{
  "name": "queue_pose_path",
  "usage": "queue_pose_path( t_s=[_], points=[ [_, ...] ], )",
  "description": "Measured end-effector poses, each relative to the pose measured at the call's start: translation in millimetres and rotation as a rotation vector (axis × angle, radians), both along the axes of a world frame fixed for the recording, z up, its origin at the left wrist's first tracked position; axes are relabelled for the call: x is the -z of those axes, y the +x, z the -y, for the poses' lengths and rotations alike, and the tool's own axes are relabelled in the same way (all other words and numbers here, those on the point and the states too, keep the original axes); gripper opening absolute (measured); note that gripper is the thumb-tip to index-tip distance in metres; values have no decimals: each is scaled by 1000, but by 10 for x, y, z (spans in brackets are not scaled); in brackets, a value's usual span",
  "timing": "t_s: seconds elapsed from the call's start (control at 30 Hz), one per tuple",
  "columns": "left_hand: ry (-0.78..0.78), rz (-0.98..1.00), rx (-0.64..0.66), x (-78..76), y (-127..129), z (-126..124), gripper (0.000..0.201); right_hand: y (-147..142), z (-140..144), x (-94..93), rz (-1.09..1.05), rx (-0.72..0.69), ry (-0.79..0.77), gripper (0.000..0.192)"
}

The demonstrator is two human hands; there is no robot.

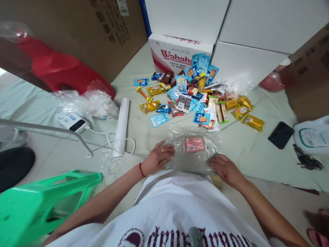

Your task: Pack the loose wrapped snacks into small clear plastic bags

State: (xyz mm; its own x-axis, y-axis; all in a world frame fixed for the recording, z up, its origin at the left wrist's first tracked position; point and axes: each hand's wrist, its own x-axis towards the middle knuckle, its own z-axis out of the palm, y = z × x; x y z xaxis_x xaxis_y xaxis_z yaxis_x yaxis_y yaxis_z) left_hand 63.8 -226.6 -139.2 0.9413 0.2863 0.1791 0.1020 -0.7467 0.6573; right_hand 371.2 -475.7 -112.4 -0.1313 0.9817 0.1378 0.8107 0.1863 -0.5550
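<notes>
In front of me a clear plastic bag (177, 159) lies flat on the cloth, with a small pink wrapped snack packet (194, 144) in its upper middle. I cannot tell whether the packet is inside the bag or on top. My left hand (161, 155), with a ring and a red wrist cord, rests at the bag's left edge, fingers stretched out and thumb apart. At the right edge lies my right hand (226, 168), its fingers extended over the film, lightly bent. Just beyond the bag spreads a pile of wrapped snacks (183, 103) in blue, yellow, brown and white.
Behind the snacks stands a white and red water carton (180, 55). Left are a white paper roll (121, 127), a white cabled device (73, 122), a red plastic container (66, 72) and a green stool (48, 202). A black phone-like object (281, 135) and white jug (312, 135) sit right.
</notes>
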Motion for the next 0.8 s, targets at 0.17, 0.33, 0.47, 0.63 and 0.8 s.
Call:
queue_pose_path(
  t_s=[0.17, 0.33, 0.47, 0.63, 0.8],
  points=[
    [-248, -72, -246, -242, 232, -147, 35, 264, -520, -357, -265, 168, -199, 34],
    [-208, -218, -586, -224, 493, -346, 31, 438, -998, -408, -5, 387, -501, 37],
    [-41, -61, -867, -264, 403, -432, 7, 395, -1159, -346, 329, 434, -613, 35],
    [331, 356, -935, -569, 193, 53, 18, 341, -1220, -377, 378, 393, -670, 35],
    [403, 42, -74, -554, 630, 464, 35, 449, -1271, -568, 427, 320, -691, 32]
  ],
)
